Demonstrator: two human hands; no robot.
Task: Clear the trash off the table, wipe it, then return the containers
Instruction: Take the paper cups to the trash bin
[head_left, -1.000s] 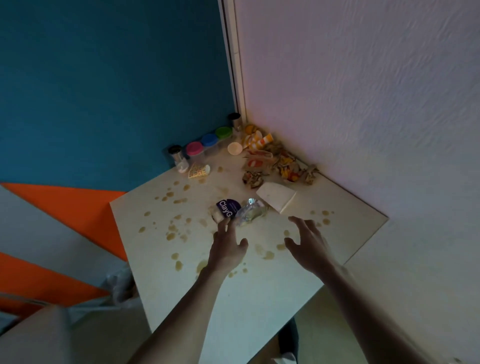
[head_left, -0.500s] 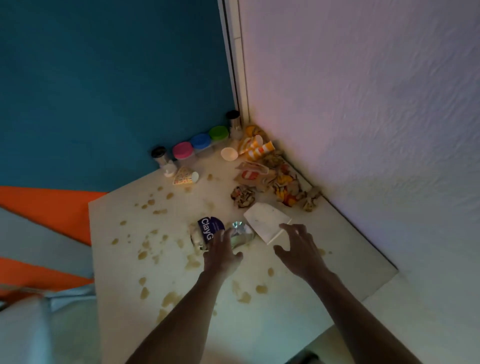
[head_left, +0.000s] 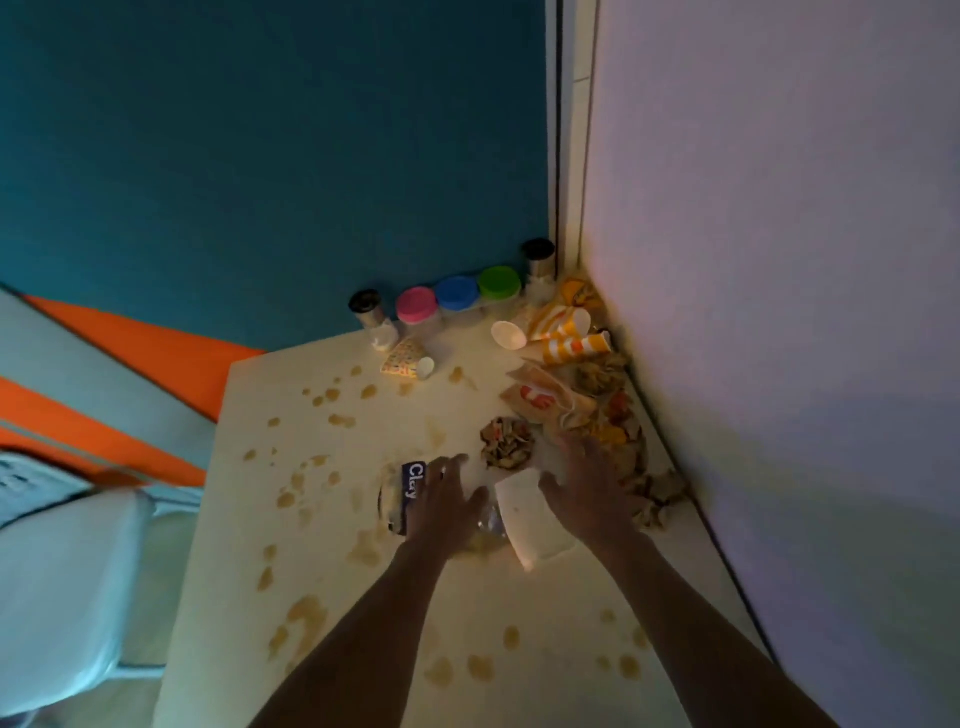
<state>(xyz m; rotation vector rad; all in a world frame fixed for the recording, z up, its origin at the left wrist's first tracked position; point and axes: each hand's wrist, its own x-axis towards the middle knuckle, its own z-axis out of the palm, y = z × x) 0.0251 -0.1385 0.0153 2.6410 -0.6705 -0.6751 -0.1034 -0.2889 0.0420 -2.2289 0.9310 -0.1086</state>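
Observation:
The white table is spotted with brown stains. My left hand lies open over a crushed clear bottle with a dark blue label. My right hand is spread above a white folded paper and the crumpled wrappers beside the wall. Striped orange paper cups and a paper bag are piled in the corner. Jars with pink, blue and green lids stand along the back edge, flanked by two dark-capped shakers.
A teal wall rises behind the table and a white wall runs along its right side. A small patterned cup lies tipped near the jars. A pale chair or bag sits left of the table.
Both hands have reached farther forward. The left one now covers the bottle and the right one is over the white paper and wrappers. The camera moved closer.

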